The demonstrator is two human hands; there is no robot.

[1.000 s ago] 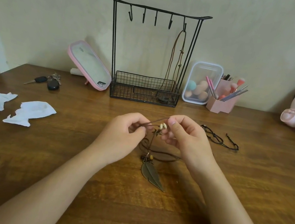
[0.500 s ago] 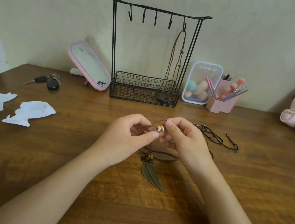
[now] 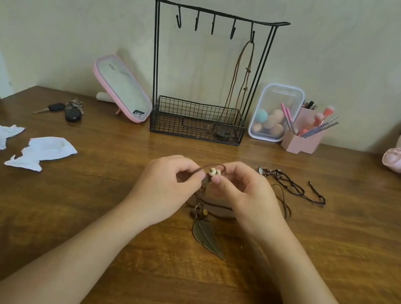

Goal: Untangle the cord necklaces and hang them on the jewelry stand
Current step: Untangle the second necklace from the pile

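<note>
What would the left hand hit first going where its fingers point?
Most likely the pale beads on the cord that the left hand pinches, then the right hand just beyond; depth is unclear.

Table [image 3: 194,148] lies open before the stand [image 3: 196,124]; hung necklace [image 3: 248,69] fills rightmost hook [image 3: 252,33].

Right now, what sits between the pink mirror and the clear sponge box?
The black wire jewelry stand, one brown cord necklace on its rightmost hook, per the head view.
</note>
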